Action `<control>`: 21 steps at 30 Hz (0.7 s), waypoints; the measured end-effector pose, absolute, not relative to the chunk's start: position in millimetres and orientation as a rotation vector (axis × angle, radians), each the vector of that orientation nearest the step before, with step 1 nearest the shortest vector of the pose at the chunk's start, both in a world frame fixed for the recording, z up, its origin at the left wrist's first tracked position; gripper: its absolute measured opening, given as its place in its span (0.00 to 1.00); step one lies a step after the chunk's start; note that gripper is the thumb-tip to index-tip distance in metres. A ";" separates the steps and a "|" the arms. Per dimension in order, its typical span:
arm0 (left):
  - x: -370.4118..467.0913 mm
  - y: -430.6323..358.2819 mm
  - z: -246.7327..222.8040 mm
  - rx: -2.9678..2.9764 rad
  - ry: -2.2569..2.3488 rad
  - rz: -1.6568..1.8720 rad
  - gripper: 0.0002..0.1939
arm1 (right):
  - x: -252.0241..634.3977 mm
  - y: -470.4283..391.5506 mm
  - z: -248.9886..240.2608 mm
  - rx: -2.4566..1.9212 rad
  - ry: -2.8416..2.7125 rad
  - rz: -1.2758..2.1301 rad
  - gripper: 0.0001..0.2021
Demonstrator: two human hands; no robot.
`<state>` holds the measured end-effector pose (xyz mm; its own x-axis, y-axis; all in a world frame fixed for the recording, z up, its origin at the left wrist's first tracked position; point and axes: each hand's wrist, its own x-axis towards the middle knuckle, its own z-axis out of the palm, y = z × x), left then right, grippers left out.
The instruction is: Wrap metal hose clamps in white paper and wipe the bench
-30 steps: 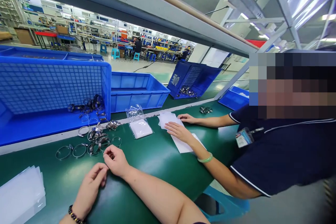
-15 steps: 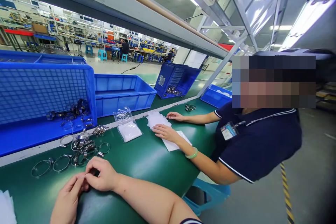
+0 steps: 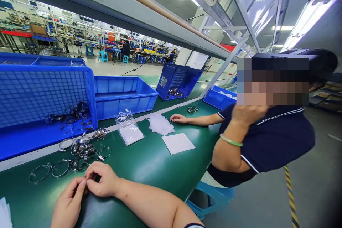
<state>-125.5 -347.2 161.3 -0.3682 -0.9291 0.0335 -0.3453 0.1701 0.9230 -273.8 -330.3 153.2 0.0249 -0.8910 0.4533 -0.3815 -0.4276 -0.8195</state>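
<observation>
Clamps: a loose pile of silver, ring-shaped metal-band clamps [image 3: 83,148] rests on the smooth green tabletop [image 3: 133,181]; more lie inside the bright-blue plastic crate [image 3: 26,139] behind it.
Left hand: my bare left hand [image 3: 66,201] has thumb and forefinger drawn narrow, meeting the other hand's fingertips; I can't make out whether anything small sits between them.
Right hand: my bare right hand [image 3: 104,181] is curled just in front of the pile, no clamp visible in it, though the palm side is hidden from me.
Band feel: probably light, stiff with a little spring, slick where polished and hard to break; I'd expect rings to snag one another.
Clamp hold: the blocky metal screw housing [image 3: 101,158] should give me the surest pinch; outer rings look easier to free.
</observation>
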 end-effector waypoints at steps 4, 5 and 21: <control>-125.2 -347.6 162.1 1.219 -1.832 -1.166 0.25 | -274.2 -330.0 154.3 -1.862 1.260 -1.464 0.04; -125.5 -347.4 162.7 1.220 -1.820 -1.188 0.25 | -274.2 -329.7 154.9 -1.861 1.257 -1.480 0.03; -129.4 -339.4 153.3 1.096 -1.615 -1.502 0.27 | -272.9 -327.9 156.8 -1.863 1.225 -1.468 0.03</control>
